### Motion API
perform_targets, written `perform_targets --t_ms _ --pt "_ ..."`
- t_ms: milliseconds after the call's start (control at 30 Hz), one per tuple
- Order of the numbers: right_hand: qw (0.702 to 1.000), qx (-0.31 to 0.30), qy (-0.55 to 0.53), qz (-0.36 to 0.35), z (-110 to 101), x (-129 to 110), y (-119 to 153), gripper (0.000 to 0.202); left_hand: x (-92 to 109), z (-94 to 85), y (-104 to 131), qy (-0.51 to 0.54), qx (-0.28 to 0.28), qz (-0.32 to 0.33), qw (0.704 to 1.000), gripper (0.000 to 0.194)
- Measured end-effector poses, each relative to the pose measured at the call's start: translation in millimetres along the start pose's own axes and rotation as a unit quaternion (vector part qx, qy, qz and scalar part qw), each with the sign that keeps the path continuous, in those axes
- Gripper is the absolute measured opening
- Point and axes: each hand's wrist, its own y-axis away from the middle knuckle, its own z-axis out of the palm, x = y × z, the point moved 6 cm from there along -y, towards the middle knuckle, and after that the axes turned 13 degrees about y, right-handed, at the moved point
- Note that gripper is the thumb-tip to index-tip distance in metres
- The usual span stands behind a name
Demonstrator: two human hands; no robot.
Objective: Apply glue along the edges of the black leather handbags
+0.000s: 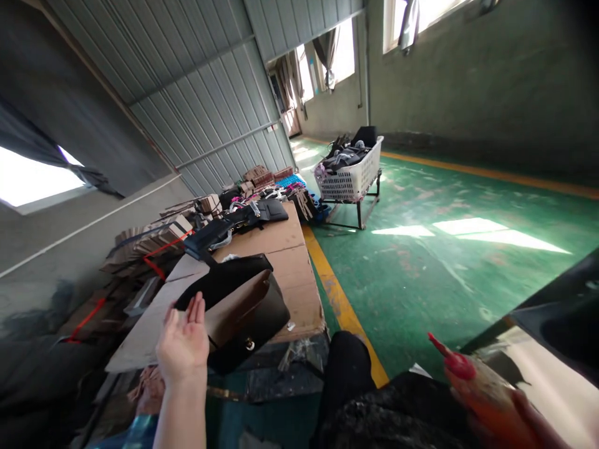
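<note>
My left hand (185, 340) is raised palm up beside an open black bag, its fingers apart from the thumb and nothing in it. The bag (262, 318) lies at the near edge of a cardboard-covered table (290, 249); its flap is folded back, its brown lining shows, and a small metal clasp sits on its front. At the lower right my right hand (531, 415), blurred and partly cut off, is wrapped round an orange bottle (484, 393) with a red cap and thin red nozzle tip pointing up and left.
More black bags (210, 234) lie farther back on the table, beside stacked brown pieces (154, 240). A white basket (349, 181) of dark items stands on a metal frame. Another person's hand and plaid sleeve (143, 430) show at lower left. A dark-edged surface (552, 368) is at right.
</note>
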Motion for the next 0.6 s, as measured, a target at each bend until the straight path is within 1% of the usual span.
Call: perform_targets --t_ms 33,67,100,133,167,200,233,267,300,367,400,433,467,500,567,600 --pt "1.0 0.01 -0.009 0.009 -2 3 5 0.084 0 9.4 2 -0.077 -0.096 0.03 0.992 0.066" --pt "1.0 0.012 -0.011 0.014 -2 5 11 0.083 -3 20.5 7 -0.166 -0.197 0.048 0.965 0.083" --pt "1.0 0.014 -0.011 0.015 -2 6 17 0.083 -10 30.9 12 -0.266 -0.295 0.05 0.916 0.1" --pt "1.0 0.013 -0.01 0.013 -1 7 23 0.083 -20 37.8 17 -0.369 -0.372 0.036 0.851 0.112" --pt "1.0 0.011 -0.012 0.009 0 8 29 0.083 -31 40.6 20 -0.466 -0.426 0.008 0.775 0.12" --pt "1.0 0.012 -0.016 0.006 1 8 34 0.084 -41 41.0 19 -0.547 -0.455 -0.02 0.703 0.119" --pt "1.0 0.015 -0.024 0.008 2 9 39 0.085 -47 41.3 16 -0.605 -0.464 -0.039 0.646 0.111" --pt "0.999 0.019 -0.034 0.012 3 11 43 0.086 -51 43.2 11 -0.641 -0.465 -0.051 0.609 0.096" --pt "0.999 0.023 -0.046 0.016 5 12 46 0.088 -53 47.6 5 -0.655 -0.464 -0.056 0.593 0.079" --pt "0.997 0.031 -0.064 0.019 8 12 52 0.09 -53 60.5 -8 -0.645 -0.473 -0.076 0.595 0.043" --pt "0.997 0.033 -0.067 0.017 9 12 54 0.089 -51 67.2 -15 -0.629 -0.476 -0.103 0.606 0.032" --pt "0.997 0.031 -0.067 0.012 11 11 56 0.088 -47 73.9 -21 -0.608 -0.469 -0.135 0.626 0.027" --pt "0.998 0.022 -0.066 0.005 12 10 56 0.087 -42 80.9 -28 -0.58 -0.452 -0.164 0.658 0.027" --pt "0.998 0.011 -0.062 -0.001 14 9 56 0.085 -34 87.7 -35 -0.542 -0.429 -0.194 0.696 0.03" --pt "0.999 -0.007 -0.047 -0.01 16 7 55 0.079 -21 98.6 -45 -0.441 -0.373 -0.247 0.778 0.035" --pt "0.999 -0.014 -0.038 -0.013 16 7 53 0.076 -16 101.3 -50 -0.386 -0.34 -0.264 0.815 0.035"
